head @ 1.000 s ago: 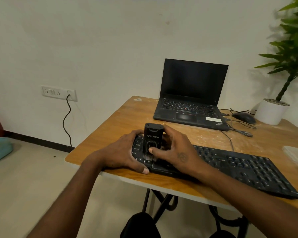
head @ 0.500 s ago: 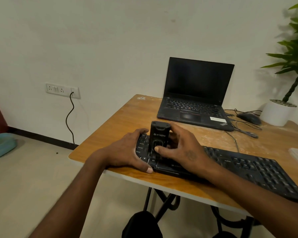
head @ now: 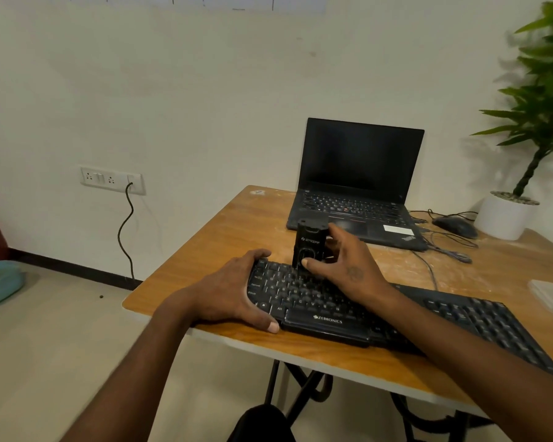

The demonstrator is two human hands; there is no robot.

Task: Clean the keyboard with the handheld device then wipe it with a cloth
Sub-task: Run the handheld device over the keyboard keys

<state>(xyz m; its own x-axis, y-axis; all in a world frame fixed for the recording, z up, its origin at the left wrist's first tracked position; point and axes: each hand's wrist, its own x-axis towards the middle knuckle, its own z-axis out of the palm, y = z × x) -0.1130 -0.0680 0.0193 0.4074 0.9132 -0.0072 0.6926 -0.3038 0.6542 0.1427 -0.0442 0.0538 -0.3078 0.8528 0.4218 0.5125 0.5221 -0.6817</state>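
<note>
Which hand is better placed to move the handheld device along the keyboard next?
Right. The right hand holds the handheld device upright on the keyboard, over its left keys; the left hand grips the keyboard's left end, probably steadying it.

Soft even light; plant [head: 543, 100] blurred, edges warped.

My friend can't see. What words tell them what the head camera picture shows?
A right hand holds a small black device upright on the left part of a black keyboard, while the left hand grips its left end. The keyboard lies on a wooden table, with an open laptop, a mouse and a potted plant behind it.
</note>
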